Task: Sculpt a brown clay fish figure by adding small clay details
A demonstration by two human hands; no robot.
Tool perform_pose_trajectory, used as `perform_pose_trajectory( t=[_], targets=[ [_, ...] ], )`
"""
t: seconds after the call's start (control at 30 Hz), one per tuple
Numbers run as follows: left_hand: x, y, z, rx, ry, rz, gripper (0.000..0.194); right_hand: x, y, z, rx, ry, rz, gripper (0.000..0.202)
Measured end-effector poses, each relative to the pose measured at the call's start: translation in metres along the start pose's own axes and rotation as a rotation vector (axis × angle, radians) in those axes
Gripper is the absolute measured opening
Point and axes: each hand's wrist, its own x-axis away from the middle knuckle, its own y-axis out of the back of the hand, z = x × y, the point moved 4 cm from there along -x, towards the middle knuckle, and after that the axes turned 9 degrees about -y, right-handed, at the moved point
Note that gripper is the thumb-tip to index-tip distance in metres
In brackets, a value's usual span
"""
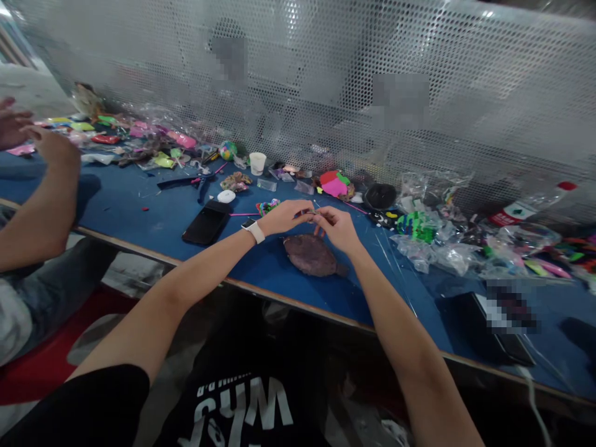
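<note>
My left hand [289, 216], with a pale watch on the wrist, meets my right hand [339, 227] above the blue table [261, 264]. Both are closed, fingertips pinched together around something small that I cannot make out. Just below them, on the tabletop, lies a flat brown fish-shaped piece [311, 254], its narrow tail pointing right. Behind my left hand sits a small multicoloured piece [267, 207], partly covered by the hand.
To the left lie a black phone [207, 222], a white round item [226, 197] and dark-handled pliers [200, 183]. A white cup [257, 163] stands near the perforated metal screen [326, 81]. Plastic bags [459, 254] and a bottle [531, 205] crowd the right. A co-worker's arm [51, 180] is at far left.
</note>
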Motion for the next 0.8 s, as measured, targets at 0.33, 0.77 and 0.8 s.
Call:
perform_pose_trajectory(
  t=[0.33,0.77,0.8],
  targets=[
    [-0.004,-0.002,-0.012,-0.044,-0.042,-0.003,0.038,-0.007,0.013,0.002,0.088,0.031,-0.094,0.073],
    [-0.001,-0.009,-0.010,-0.133,-0.015,0.074,0.027,0.002,0.013,0.005,0.316,0.131,-0.460,0.057],
    [-0.001,-0.010,-0.009,-0.141,-0.012,0.074,0.026,0.004,0.013,0.007,0.320,0.140,-0.471,0.056]
  ],
)
